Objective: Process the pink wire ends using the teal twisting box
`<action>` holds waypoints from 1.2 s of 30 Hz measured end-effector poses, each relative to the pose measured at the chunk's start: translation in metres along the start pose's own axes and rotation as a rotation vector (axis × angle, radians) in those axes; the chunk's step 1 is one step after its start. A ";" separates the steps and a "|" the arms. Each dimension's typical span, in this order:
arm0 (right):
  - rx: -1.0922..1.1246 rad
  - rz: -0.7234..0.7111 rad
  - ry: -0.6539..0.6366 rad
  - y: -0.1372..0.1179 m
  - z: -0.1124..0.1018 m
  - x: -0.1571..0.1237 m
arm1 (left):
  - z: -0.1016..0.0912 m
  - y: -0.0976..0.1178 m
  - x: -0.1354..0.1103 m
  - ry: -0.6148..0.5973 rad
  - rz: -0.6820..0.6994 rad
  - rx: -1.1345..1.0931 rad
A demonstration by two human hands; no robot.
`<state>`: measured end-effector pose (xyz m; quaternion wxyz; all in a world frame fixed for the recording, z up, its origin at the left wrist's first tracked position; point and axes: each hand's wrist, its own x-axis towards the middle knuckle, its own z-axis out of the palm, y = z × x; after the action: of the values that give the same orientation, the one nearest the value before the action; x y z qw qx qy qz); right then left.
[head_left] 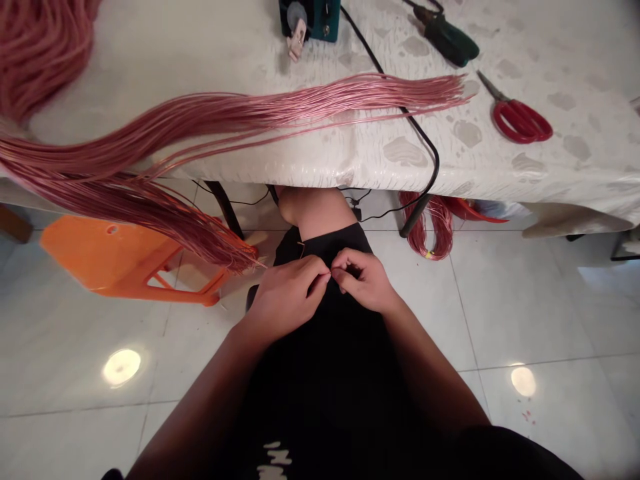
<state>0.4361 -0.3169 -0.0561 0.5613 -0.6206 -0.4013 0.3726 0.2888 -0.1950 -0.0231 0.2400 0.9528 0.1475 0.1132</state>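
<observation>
Over my lap, my left hand (290, 293) and my right hand (363, 279) meet with their fingertips almost touching. Both are closed in a pinch on a thin pink wire, mostly hidden by the fingers. A short bent end (301, 249) sticks up behind my left hand. A large bundle of pink wires (300, 107) lies along the table's front edge. Part of it, a second bunch (175, 217), hangs off the edge to the left of my left hand, its cut ends close to that wrist.
On the table (575, 160) lie red-handled scissors (520, 120), a green-handled tool (445, 37), a teal device (320, 20) with a black cable (433, 153), and more pink wire (45, 53). Below are an orange stool (110, 257), a table leg (415, 217) and a coil of wire (435, 233).
</observation>
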 end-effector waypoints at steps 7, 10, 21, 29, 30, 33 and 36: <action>0.105 0.114 0.100 0.007 0.000 -0.002 | -0.005 0.000 0.000 -0.001 -0.042 0.005; 0.132 0.096 0.116 0.008 0.002 -0.001 | -0.013 -0.006 -0.001 -0.032 -0.142 -0.007; 0.165 0.036 0.001 -0.013 -0.003 0.021 | -0.050 -0.018 0.017 0.124 -0.200 -0.131; -0.101 -0.157 -0.067 -0.106 -0.044 0.083 | -0.084 -0.015 0.047 0.385 -0.069 -0.138; -0.122 -0.161 -0.077 -0.114 -0.048 0.095 | -0.089 -0.015 0.051 0.431 -0.039 -0.109; -0.179 -0.189 -0.077 -0.136 -0.060 0.138 | -0.105 -0.013 0.067 0.575 0.096 -0.027; -0.246 -0.192 -0.033 -0.151 -0.066 0.190 | -0.125 -0.015 0.093 0.660 0.110 -0.033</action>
<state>0.5608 -0.1614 0.0985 0.5075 -0.6372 -0.5105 0.2754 0.3362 -0.0979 0.0905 0.1883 0.8671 0.1639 0.4310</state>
